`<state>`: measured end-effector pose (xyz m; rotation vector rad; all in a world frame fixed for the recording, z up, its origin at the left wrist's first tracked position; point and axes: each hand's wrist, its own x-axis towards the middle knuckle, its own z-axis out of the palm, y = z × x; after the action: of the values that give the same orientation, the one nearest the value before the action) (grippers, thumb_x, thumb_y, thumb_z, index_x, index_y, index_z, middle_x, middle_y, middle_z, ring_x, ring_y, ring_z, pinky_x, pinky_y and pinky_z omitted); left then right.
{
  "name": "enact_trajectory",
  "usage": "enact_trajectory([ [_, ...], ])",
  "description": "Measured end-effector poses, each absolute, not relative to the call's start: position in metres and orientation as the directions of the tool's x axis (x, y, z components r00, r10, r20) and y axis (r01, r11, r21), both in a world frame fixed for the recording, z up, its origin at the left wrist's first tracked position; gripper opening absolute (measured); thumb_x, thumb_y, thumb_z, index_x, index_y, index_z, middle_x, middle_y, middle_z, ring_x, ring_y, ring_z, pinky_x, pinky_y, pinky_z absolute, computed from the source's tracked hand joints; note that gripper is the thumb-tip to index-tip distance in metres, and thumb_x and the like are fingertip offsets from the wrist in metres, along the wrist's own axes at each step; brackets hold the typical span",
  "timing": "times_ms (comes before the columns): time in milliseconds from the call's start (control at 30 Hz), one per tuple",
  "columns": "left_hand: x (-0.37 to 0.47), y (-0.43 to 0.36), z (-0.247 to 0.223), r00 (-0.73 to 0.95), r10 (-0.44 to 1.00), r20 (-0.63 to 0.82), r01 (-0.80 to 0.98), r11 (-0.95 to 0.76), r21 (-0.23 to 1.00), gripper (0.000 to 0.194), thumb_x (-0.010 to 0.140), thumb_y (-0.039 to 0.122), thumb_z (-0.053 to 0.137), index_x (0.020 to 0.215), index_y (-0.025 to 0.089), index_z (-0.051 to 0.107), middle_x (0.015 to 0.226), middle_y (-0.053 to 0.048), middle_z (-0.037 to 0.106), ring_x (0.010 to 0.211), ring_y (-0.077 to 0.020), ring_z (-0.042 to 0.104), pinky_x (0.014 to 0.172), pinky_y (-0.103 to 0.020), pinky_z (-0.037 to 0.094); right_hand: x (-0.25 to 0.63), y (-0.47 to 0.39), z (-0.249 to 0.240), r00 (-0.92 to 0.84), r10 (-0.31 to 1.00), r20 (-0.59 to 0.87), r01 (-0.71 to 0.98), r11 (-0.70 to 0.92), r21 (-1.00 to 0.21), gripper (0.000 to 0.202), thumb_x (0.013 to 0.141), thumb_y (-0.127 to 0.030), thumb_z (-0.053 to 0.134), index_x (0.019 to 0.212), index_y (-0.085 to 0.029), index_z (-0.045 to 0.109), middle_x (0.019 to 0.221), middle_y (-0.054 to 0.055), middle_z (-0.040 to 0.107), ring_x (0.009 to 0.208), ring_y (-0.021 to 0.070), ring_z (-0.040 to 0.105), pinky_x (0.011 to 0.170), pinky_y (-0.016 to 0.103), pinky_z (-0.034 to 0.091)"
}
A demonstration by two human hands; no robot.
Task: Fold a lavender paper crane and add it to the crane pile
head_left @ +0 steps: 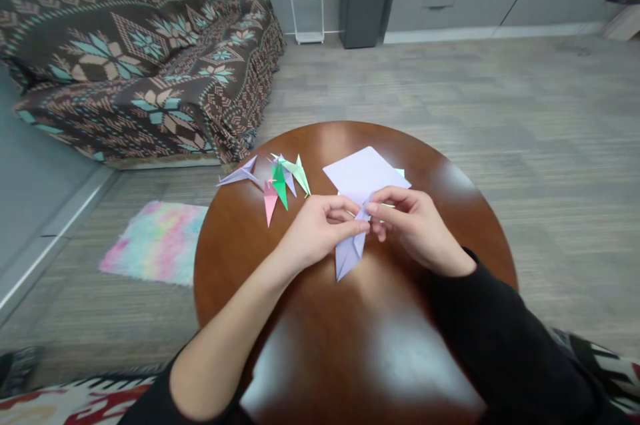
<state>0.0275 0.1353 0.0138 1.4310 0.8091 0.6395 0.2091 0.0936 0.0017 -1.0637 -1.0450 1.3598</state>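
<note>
A partly folded piece of lavender paper (349, 254) is held between both hands above the round brown table (220, 278). My left hand (323, 228) pinches it from the left, thumb and fingers pressed together near its middle. On its right side my right hand (413, 221) grips the upper part between thumb and index finger. Just beyond the hands lies a flat lavender sheet (367, 171), with a bit of pale green paper (400, 173) showing under its right edge. The fingers hide part of the fold.
Several folded paper cranes lie at the table's back left, among them a lavender one (240, 175), a green one (279, 186) and a pink one (270, 201). A covered sofa (150, 71) and a fluffy rug (155, 241) are beyond the left side.
</note>
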Motion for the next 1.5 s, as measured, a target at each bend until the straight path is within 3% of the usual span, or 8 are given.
enact_trajectory([
  [167,0.025,0.135,0.018,0.701,0.704,-0.109,0.095,0.059,0.994,0.021,0.078,0.037,0.079,0.078,0.016,0.076,0.080,-0.008,0.078,0.072,-0.0197,0.072,0.065,-0.027,0.053,0.207,0.092,0.002,-0.075,0.992,-0.101,-0.269,-0.117,-0.956,0.023,0.070,-0.029,0.088,0.070,-0.016,0.069,0.053,-0.003,0.063,0.044,0.0081,0.052,0.042,0.019,0.043],
  [500,0.027,0.134,0.018,0.637,0.763,-0.106,0.074,0.076,0.994,0.019,0.077,0.034,0.079,0.073,0.015,0.077,0.071,-0.005,0.076,0.063,-0.0152,0.067,0.061,-0.023,0.048,0.207,0.093,0.001,-0.061,0.995,-0.076,-0.274,-0.090,-0.957,0.018,0.072,-0.024,0.086,0.070,-0.016,0.069,0.051,-0.003,0.063,0.043,0.0077,0.052,0.042,0.018,0.043],
  [700,0.025,0.136,0.018,0.683,0.708,-0.179,0.107,0.146,0.984,0.025,0.076,0.035,0.080,0.071,0.011,0.076,0.068,-0.005,0.073,0.060,-0.0123,0.060,0.060,-0.022,0.044,0.205,0.095,-0.001,0.035,0.999,-0.030,-0.225,-0.022,-0.974,0.034,0.085,-0.038,0.075,0.061,-0.016,0.064,0.055,-0.001,0.060,0.042,0.0088,0.052,0.040,0.021,0.042],
  [800,0.026,0.137,0.013,0.632,0.762,-0.140,0.069,0.124,0.990,0.023,0.077,0.035,0.080,0.075,0.012,0.078,0.068,-0.003,0.071,0.060,-0.0108,0.057,0.059,-0.022,0.042,0.204,0.096,-0.001,0.089,0.996,0.028,-0.163,0.042,-0.986,0.035,0.090,-0.043,0.068,0.068,-0.016,0.069,0.063,0.001,0.062,0.050,0.0108,0.055,0.045,0.023,0.046],
  [967,0.028,0.139,0.006,0.459,0.887,-0.049,-0.128,0.121,0.984,0.020,0.074,0.032,0.083,0.081,0.014,0.077,0.066,0.000,0.068,0.055,-0.0079,0.054,0.054,-0.020,0.043,0.201,0.094,-0.001,-0.025,0.998,0.066,-0.002,0.066,-0.998,0.023,0.090,-0.038,0.069,0.080,-0.017,0.070,0.071,0.001,0.065,0.063,0.0129,0.057,0.058,0.025,0.047],
  [1100,0.029,0.138,0.006,0.442,0.894,-0.070,-0.163,0.157,0.974,0.023,0.071,0.030,0.085,0.082,0.014,0.074,0.070,-0.001,0.069,0.060,-0.0099,0.062,0.056,-0.019,0.050,0.199,0.092,-0.002,-0.010,0.996,0.089,0.090,0.090,-0.992,0.021,0.089,-0.034,0.069,0.079,-0.016,0.068,0.070,0.000,0.065,0.063,0.0109,0.053,0.058,0.024,0.041],
  [1267,0.031,0.139,0.007,0.344,0.937,-0.063,-0.183,0.133,0.974,0.023,0.070,0.029,0.086,0.081,0.013,0.074,0.063,-0.001,0.067,0.053,-0.0092,0.060,0.051,-0.018,0.049,0.197,0.092,-0.003,-0.028,0.995,0.097,0.150,0.100,-0.984,0.019,0.088,-0.031,0.067,0.079,-0.014,0.069,0.074,0.002,0.068,0.066,0.0126,0.055,0.059,0.024,0.041],
  [1500,0.032,0.140,0.007,0.288,0.950,-0.123,-0.250,0.198,0.948,0.022,0.065,0.028,0.089,0.076,0.012,0.079,0.072,-0.004,0.072,0.056,-0.0076,0.060,0.056,-0.018,0.051,0.196,0.090,0.000,-0.012,0.994,0.111,0.193,0.111,-0.975,0.018,0.087,-0.030,0.066,0.079,-0.015,0.068,0.073,0.002,0.066,0.063,0.0123,0.052,0.057,0.026,0.038],
])
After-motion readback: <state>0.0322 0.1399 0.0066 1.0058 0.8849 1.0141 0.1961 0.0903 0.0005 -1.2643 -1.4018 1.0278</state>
